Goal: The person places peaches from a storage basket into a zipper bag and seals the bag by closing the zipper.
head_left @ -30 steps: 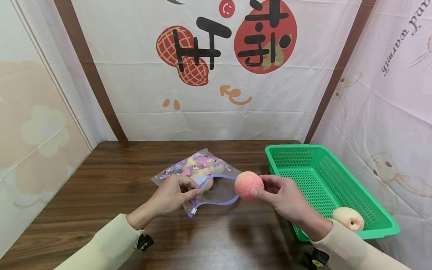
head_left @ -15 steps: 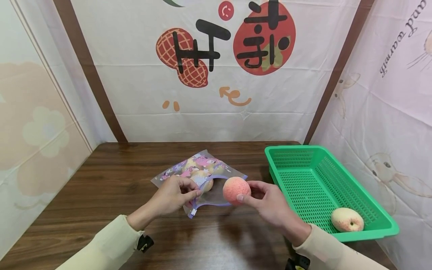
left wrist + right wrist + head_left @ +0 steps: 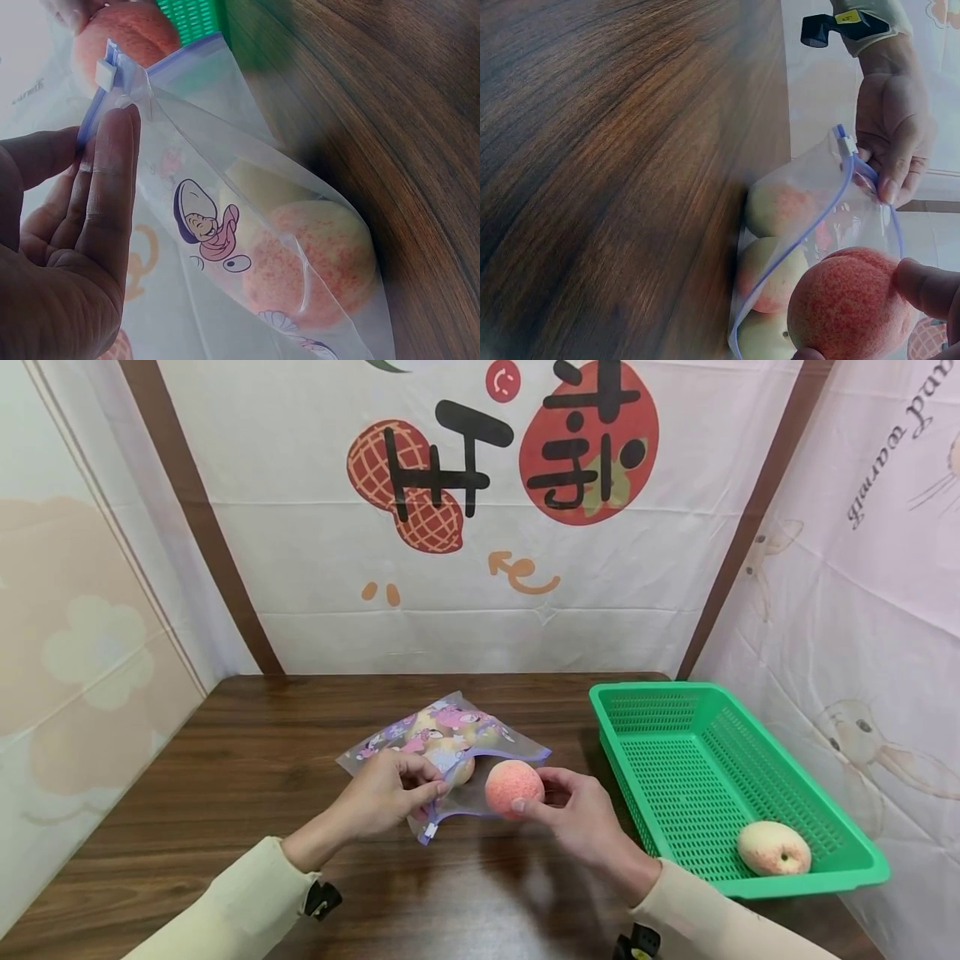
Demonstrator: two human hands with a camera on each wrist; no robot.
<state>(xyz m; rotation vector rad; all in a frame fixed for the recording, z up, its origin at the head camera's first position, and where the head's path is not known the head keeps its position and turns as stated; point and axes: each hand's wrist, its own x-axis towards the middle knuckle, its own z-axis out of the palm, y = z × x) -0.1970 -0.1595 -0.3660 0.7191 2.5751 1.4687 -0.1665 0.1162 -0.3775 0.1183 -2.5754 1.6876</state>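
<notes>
A clear zip bag (image 3: 450, 745) printed with cartoon figures lies on the wooden table (image 3: 247, 760), holding several peaches (image 3: 315, 262). My left hand (image 3: 390, 793) pinches the bag's purple zipper rim (image 3: 112, 71) near the slider and holds the mouth open. My right hand (image 3: 570, 810) grips a pink peach (image 3: 513, 788) right at the bag's mouth (image 3: 810, 240). In the right wrist view the same peach (image 3: 851, 307) sits against the rim, with the left hand (image 3: 892, 127) beyond it.
A green plastic basket (image 3: 825, 835) stands at the table's right side with one pale peach (image 3: 774, 848) in its near corner. Printed cloth hangs behind and at both sides of the table.
My right hand has carried the pink peach leftward and slightly down, from beside the basket to the bag's open mouth. The left hand has kept its pinch on the rim.
</notes>
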